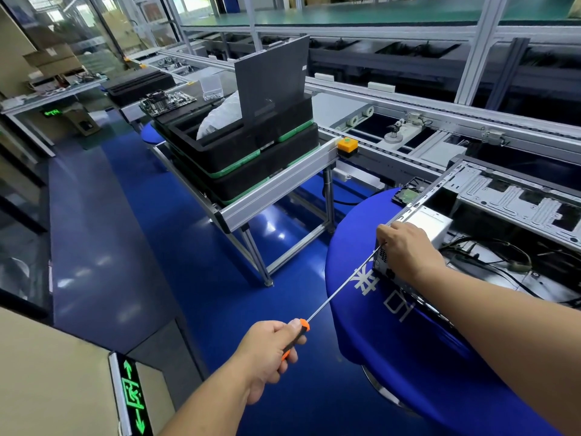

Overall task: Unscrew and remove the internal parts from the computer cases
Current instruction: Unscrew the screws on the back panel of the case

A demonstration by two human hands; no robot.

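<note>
An open computer case (490,196) lies on its side on a blue-covered table (393,335) at the right, its metal frame and black cables showing. A silver power supply box (430,223) sits at the case's near rear corner. My left hand (270,350) grips the orange and black handle of a long screwdriver (339,291). Its thin shaft runs up and right to the rear panel of the case. My right hand (405,247) rests over that corner with curled fingers at the shaft's tip. The tip itself is hidden under those fingers.
A hard drive (408,191) lies on the blue cover beside the case. To the left, black foam trays (239,152) are stacked on an aluminium stand with a dark case panel (273,80) upright and a motherboard (166,100) behind. A conveyor line with an orange button (347,145) runs behind.
</note>
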